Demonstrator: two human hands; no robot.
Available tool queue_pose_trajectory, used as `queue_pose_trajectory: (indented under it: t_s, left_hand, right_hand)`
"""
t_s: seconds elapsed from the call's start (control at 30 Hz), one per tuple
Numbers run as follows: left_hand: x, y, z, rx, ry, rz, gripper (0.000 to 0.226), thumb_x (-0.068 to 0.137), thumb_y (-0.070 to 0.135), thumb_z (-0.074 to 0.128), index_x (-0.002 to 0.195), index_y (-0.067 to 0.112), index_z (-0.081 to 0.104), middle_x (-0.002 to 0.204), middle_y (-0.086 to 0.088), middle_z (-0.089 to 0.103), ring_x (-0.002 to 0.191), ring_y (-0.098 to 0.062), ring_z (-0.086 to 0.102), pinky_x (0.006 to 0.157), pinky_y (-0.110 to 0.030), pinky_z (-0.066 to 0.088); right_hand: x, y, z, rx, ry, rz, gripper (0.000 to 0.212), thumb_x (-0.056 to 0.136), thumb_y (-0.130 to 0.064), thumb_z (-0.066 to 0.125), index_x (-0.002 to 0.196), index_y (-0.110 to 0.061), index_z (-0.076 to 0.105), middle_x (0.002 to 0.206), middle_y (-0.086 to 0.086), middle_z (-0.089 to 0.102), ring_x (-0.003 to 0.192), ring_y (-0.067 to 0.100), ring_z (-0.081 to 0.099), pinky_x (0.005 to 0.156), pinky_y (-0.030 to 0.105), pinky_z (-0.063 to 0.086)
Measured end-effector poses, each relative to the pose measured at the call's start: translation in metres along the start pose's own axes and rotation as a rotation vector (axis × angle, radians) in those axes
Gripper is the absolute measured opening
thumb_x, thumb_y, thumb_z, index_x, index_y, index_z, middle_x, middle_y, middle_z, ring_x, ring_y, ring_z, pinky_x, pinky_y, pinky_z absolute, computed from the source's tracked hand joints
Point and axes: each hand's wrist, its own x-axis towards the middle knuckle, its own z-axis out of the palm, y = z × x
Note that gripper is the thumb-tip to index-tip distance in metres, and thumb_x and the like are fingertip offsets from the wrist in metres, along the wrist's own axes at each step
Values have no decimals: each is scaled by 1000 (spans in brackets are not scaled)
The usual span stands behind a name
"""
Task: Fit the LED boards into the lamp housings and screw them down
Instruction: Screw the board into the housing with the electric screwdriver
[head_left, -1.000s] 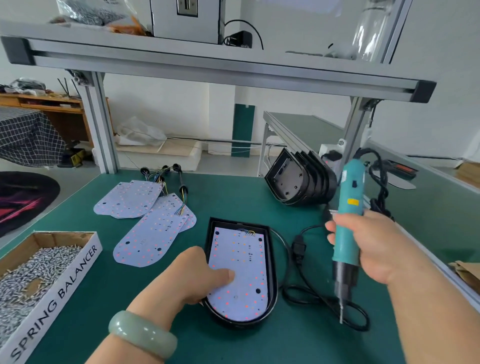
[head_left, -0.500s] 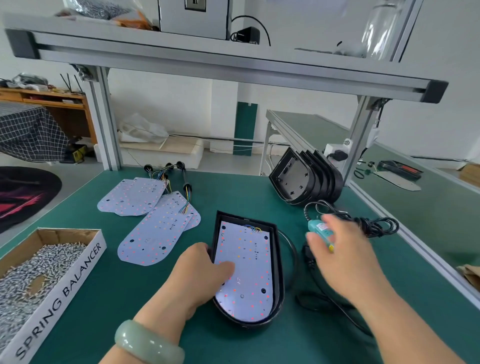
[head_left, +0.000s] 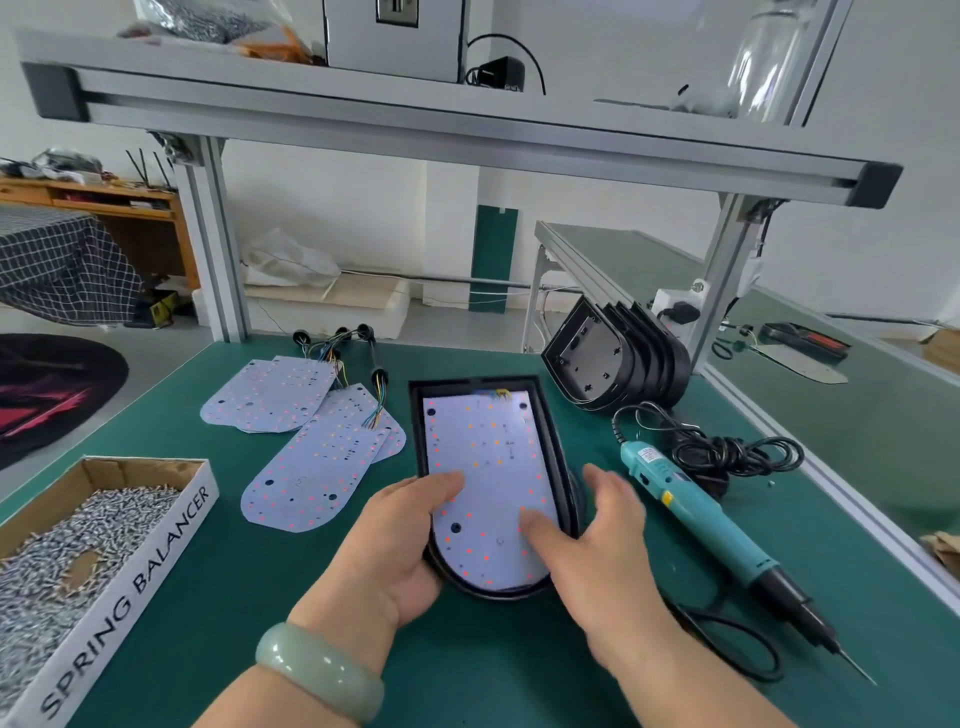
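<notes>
- Two hands meet at the rounded near end of one black housing (head_left: 551, 415), which lies flat on the green table (head_left: 467, 675) with a board (head_left: 483, 447) seated inside it.
- Left hand (head_left: 395, 561) grips the housing's left edge, thumb lying on the board; its fingers are hidden beneath.
- Right hand (head_left: 597, 556) presses its thumb on the board's right side, fingers loose and spread just past the rim, gripping nothing.
- Screwdriver (head_left: 696, 514) lies on the table just right of that hand, untouched.
- Spare boards (head_left: 311, 478) lie to the left, beside a box (head_left: 156, 561) of screws (head_left: 78, 540).
- More housings (head_left: 618, 364) stand stacked at the back right.
</notes>
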Motion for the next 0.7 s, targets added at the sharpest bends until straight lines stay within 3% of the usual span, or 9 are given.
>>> queue_pose_trajectory:
  t_s: [0.03,0.1,0.17,0.23,0.33,0.47,0.57,0.63,0.7]
  left_hand:
    - [0,-1,-1,-39,-31,23,28,87,7,56,111,-6,62,105,-24,70,90,-37,70,73,-44,59]
    - [-3,-1,-2,-99,-123,55,40,79,13,61,115,-3,62,110,-21,69,96,-35,69,68,-42,60]
    - [-5,-3,-1,-115,-206,71,50,73,17,63,119,-1,61,115,-20,67,102,-35,67,72,-43,59]
    - [-7,-5,0,-121,-256,86,50,73,16,62,121,0,60,117,-20,67,104,-35,66,74,-44,58]
    - [-7,-6,-1,-156,-292,124,50,73,12,64,121,-1,60,118,-21,66,105,-36,66,76,-45,58]
    - [-6,-10,0,-163,-291,173,39,70,10,66,108,2,70,115,-21,67,101,-35,68,73,-43,58]
    - [-6,-6,1,-236,-286,224,28,70,8,62,93,8,77,108,-18,70,93,-31,71,67,-39,58]
    - [-7,-4,2,-277,-310,258,28,71,8,61,93,9,77,108,-17,71,94,-29,71,67,-38,58]
    - [-9,-4,3,-262,-337,254,28,72,8,61,95,9,77,109,-17,71,96,-30,70,69,-39,58]
  right_hand:
    - [0,-3,-1,31,33,49,81,80,-28,73,148,-21,30,154,-9,20,141,10,24,111,24,19]
    - [2,-11,-5,314,-42,156,81,82,-24,74,149,-21,29,146,-9,36,129,0,41,109,29,27]
    - [4,-19,-9,638,-216,241,58,86,-14,68,139,-11,46,122,1,64,102,6,65,101,35,44]
    - [5,-25,-13,764,-322,283,32,85,-11,63,116,-5,64,105,10,73,91,21,71,89,39,53]
    - [4,-29,-14,869,-367,390,38,74,-16,67,111,-4,67,105,13,73,97,27,70,92,42,51]
    - [1,-34,-14,872,-354,499,31,82,-18,67,111,-6,69,105,9,73,95,26,70,88,39,50]
    - [-8,-35,-12,681,-370,537,48,57,-35,80,102,-23,68,119,-1,63,99,20,58,74,34,39]
    - [-14,-39,-12,720,-408,544,62,44,-37,82,103,-23,67,125,3,56,104,29,57,77,38,46]
    - [-13,-41,-9,912,-451,513,51,61,-26,78,108,-12,68,117,10,67,99,32,67,84,41,53]
